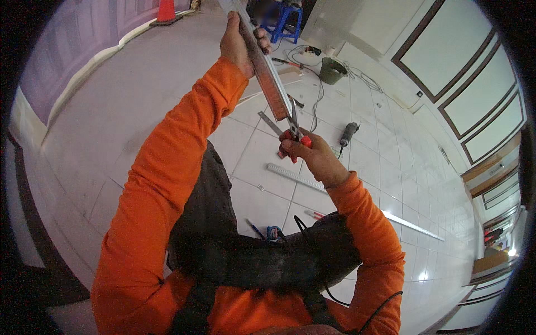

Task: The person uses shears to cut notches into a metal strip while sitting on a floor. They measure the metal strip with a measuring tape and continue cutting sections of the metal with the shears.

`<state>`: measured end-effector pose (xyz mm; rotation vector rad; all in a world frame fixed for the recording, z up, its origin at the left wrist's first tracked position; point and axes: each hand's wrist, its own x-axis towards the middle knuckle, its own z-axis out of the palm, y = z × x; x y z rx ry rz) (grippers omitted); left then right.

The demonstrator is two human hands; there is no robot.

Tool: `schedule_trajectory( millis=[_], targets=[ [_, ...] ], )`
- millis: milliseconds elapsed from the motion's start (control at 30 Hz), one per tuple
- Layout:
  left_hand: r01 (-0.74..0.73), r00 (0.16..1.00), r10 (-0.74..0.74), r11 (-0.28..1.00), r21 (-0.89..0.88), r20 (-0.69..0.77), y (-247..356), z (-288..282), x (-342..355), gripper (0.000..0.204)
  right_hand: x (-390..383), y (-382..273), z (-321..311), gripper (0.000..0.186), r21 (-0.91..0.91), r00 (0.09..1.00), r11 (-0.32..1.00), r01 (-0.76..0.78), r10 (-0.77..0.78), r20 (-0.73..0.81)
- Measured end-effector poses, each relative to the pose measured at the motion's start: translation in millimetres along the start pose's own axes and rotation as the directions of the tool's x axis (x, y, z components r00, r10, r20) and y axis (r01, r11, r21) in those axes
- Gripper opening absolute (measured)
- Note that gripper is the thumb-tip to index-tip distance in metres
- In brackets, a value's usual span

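Observation:
My left hand [243, 44] is closed around a long metal channel [266, 78], which slants down toward the middle of the view. In my right hand [314, 153] are red-handled tin snips [294, 133], fingers wrapped about the grips. The blades of the snips meet the channel's lower end; whether they are cutting into it cannot be seen. Just left of the snips, a flat metal ruler or square [269, 122] with a red part rests on the tiles. Below my right hand lies a perforated metal strip [295, 177].
A power tool [349, 134] lies on the tiled floor to the right. Farther off stand a dark green bucket [333, 71], cables [365, 80], a blue stool [287, 23] and an orange cone [166, 12]. By my lap are a tape measure [273, 233] and a blue pen [255, 228].

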<state>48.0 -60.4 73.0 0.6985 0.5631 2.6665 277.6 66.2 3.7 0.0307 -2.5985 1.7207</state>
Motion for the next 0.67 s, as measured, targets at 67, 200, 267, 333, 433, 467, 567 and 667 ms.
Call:
schedule_trajectory(
  millis=[67, 200, 267, 333, 433, 467, 567, 667],
  targets=[
    [0.04, 0.999, -0.04, 0.999, -0.013, 0.003, -1, 1, 0, 0.047, -2, -1, 0, 0.02, 0.071, 1.0, 0.997, -0.029, 0.03, -0.001],
    [0.029, 0.999, -0.03, 0.998, 0.057, 0.029, -1, -5, 6, 0.046, 2, 1, -3, 0.03, 0.053, 0.997, 0.996, -0.074, 0.073, 0.015],
    [0.036, 0.998, -0.038, 0.997, 0.071, 0.039, 1, -11, 11, 0.046, 1, -2, 1, 0.023, 0.106, 0.998, 0.992, -0.065, 0.065, 0.011],
    [0.054, 0.998, -0.056, 0.997, 0.045, 0.039, 2, -14, 13, 0.046, 3, -1, 2, 0.017, 0.16, 0.998, 0.985, -0.056, 0.056, 0.005],
    [0.001, 1.0, 0.001, 0.996, 0.085, -0.013, -1, -10, 13, 0.048, 2, 0, 0, 0.017, 0.136, 0.998, 0.989, -0.061, 0.064, -0.014],
    [-0.002, 1.0, 0.003, 0.996, 0.086, -0.013, 1, -14, 15, 0.048, 3, 1, 1, 0.017, 0.129, 0.999, 0.991, -0.045, 0.048, -0.015],
    [-0.014, 1.0, 0.013, 0.995, 0.095, 0.006, 5, -16, 15, 0.05, 4, 0, 2, 0.018, 0.127, 0.999, 0.991, -0.04, 0.041, -0.005],
    [0.083, 0.996, -0.084, 0.996, -0.029, -0.04, 3, 2, 3, 0.053, 3, 4, -3, 0.02, 0.066, 0.998, 0.996, -0.063, 0.063, -0.006]
  ],
)
